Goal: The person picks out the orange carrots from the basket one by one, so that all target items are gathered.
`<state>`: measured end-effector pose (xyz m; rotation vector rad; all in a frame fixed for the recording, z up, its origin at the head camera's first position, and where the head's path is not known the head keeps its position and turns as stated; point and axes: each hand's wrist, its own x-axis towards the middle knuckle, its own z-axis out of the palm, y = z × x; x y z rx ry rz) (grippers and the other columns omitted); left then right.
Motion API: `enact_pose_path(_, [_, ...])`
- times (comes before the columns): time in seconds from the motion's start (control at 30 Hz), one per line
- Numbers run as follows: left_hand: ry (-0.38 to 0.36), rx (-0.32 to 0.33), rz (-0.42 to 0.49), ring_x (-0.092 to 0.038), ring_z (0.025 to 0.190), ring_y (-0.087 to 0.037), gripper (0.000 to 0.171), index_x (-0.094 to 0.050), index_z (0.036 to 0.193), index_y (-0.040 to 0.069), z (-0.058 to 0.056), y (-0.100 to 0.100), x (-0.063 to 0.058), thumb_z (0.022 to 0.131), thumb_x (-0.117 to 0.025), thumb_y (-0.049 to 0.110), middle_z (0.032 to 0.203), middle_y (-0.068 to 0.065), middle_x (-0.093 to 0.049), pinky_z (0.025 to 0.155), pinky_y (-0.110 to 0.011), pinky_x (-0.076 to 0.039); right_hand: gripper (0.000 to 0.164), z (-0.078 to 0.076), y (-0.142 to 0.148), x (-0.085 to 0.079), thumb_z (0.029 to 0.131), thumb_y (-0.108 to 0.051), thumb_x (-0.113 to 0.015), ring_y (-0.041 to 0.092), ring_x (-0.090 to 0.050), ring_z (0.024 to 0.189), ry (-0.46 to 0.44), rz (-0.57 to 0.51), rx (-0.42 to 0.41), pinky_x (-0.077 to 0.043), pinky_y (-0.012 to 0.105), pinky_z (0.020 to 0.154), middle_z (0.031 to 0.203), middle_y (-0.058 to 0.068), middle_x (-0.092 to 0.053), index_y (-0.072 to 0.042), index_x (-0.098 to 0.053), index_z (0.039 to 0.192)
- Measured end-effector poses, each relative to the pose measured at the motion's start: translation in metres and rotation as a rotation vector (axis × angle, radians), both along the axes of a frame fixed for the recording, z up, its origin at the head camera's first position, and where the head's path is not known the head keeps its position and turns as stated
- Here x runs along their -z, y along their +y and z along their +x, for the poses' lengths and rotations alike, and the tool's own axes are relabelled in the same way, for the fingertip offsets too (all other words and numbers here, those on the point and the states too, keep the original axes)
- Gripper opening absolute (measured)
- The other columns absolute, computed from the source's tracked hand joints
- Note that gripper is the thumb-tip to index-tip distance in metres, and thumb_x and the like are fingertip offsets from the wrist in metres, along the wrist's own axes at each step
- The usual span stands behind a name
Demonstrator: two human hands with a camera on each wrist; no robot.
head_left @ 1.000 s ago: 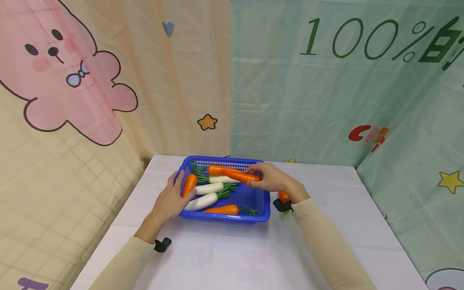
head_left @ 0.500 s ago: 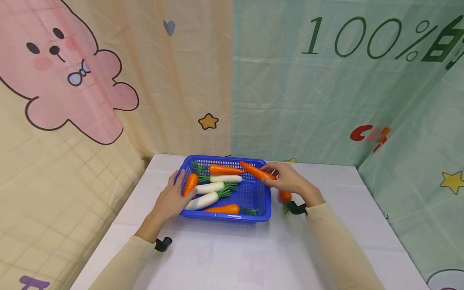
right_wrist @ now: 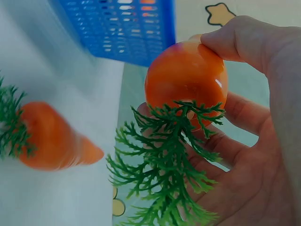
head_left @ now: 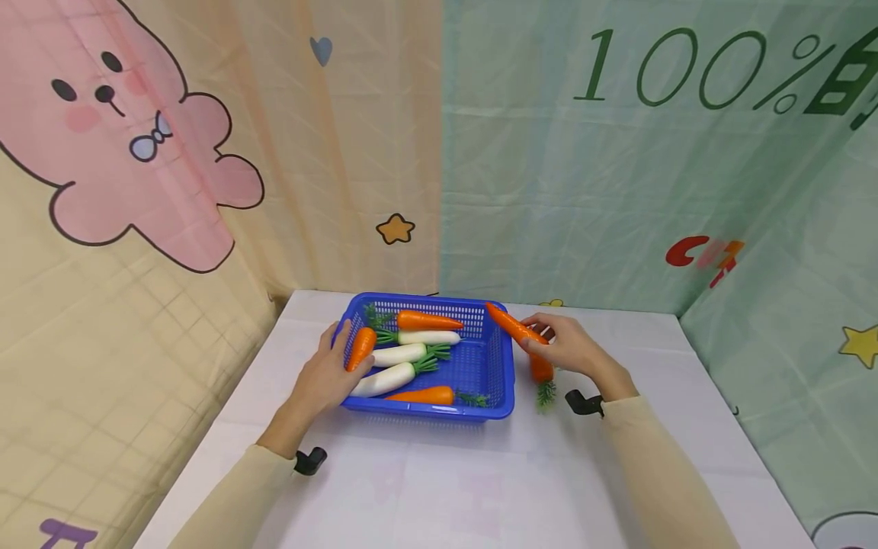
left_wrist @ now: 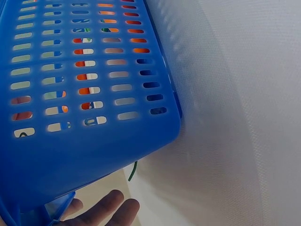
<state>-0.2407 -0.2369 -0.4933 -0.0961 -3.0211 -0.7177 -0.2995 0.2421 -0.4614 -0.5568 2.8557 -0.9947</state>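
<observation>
Carried rightward since the frame half a second ago: the held carrot (head_left: pixel 511 324) in my right hand (head_left: pixel 566 341), from over the far right part of the blue basket (head_left: pixel 439 411) to across its right rim. My right forearm has shifted right too, so the loose carrot (head_left: pixel 541 369) on the table shows more fully.

Right hand: thumb and fingers pinch the held carrot near its thick end. Its tip points far and left, appearing above the far right corner of the basket; height over the rim cannot be told. The right wrist view shows its leafy top (right_wrist: pixel 164 165) hanging beside my palm.

Left hand (head_left: pixel 325 372): fingers extended along the left rim, thumb spread inward beside the left carrot (head_left: pixel 361 349); whether the thumb touches it, I cannot tell. No shift noted here; the basket also keeps its place.

Basket contents, far to near: far carrot (head_left: pixel 428 321), far white radish (head_left: pixel 428 338), middle white radish (head_left: pixel 398 354), near white radish (head_left: pixel 384 380), near carrot (head_left: pixel 425 396). Radish leaves: far one to the left, other two to the right.

Loose carrot: just right of the basket, leaves toward the near side. White table (head_left: pixel 439 488) beneath; printed curtain (head_left: pixel 549 191) behind the far edge.
</observation>
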Motion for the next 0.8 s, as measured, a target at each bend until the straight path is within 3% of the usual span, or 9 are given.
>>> enact_pose_path(0.27, [0.006,0.007,0.018,-0.06,0.151,-0.068,0.1,-0.013,0.187,0.006,0.0,-0.001,0.0,0.116,-0.059,0.06,0.192,-0.033,-0.013,0.123,-0.079,-0.054,0.046,0.002,0.02,0.013,0.112,-0.031,-0.074,0.031,-0.073,0.109,-0.043,-0.021,0.072,-0.066,0.033,0.072,0.133,0.022,-0.078,-0.008,-0.073,0.152])
enact_pose_path(0.6, [-0.007,0.003,0.016,-0.059,0.151,-0.068,0.1,-0.013,0.188,0.007,0.0,-0.001,-0.001,0.116,-0.058,0.061,0.192,-0.033,-0.012,0.124,-0.08,-0.053,0.046,0.004,0.04,0.028,0.114,-0.032,-0.074,0.026,-0.076,0.102,-0.048,-0.028,0.106,-0.064,0.033,0.076,0.131,0.022,-0.08,-0.005,-0.072,0.151])
enact_pose_path(0.8, [-0.014,-0.001,0.019,-0.059,0.151,-0.068,0.1,-0.013,0.188,0.007,0.0,0.0,-0.001,0.116,-0.058,0.061,0.192,-0.032,-0.012,0.123,-0.079,-0.053,0.05,0.006,0.048,0.035,0.116,-0.039,-0.072,0.032,-0.076,0.11,-0.061,0.011,0.151,-0.067,0.038,0.082,0.134,0.024,-0.079,-0.004,-0.071,0.152])
